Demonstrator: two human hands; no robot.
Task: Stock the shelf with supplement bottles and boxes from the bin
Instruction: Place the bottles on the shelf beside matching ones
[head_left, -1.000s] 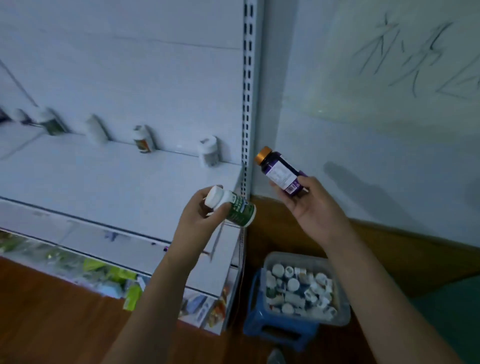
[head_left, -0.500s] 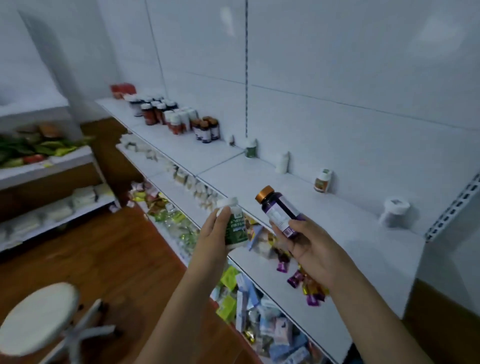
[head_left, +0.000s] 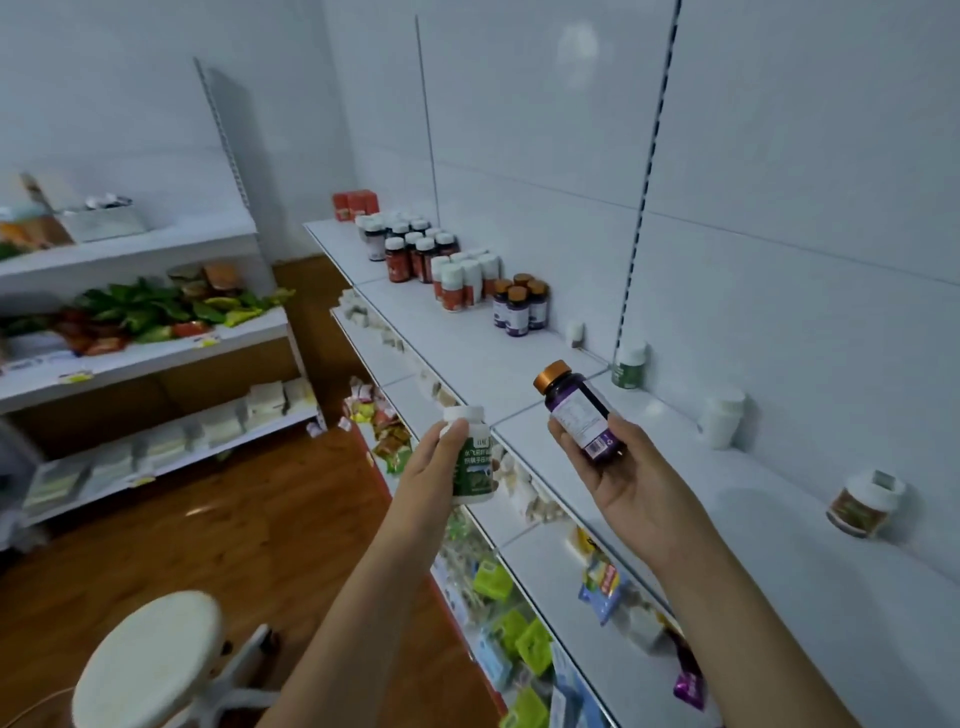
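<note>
You face a smooth white shelf (head_left: 519, 358) over wood flooring. Your left hand (head_left: 431, 467) grips a green-labelled white bottle (head_left: 470, 457); your right hand (head_left: 631, 480) at three o'clock clasps a dark purple, copper-capped bottle (head_left: 579, 410).

You face a smooth white metal shelf (head_left: 519, 364) at one o'clock and glossy brown wood-look flooring (head_left: 218, 530) at eight o'clock.

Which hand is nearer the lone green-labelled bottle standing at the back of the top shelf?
Right. The right hand is just below-left of the green-labelled bottle; the left hand is farther left, off the shelf edge.
</note>
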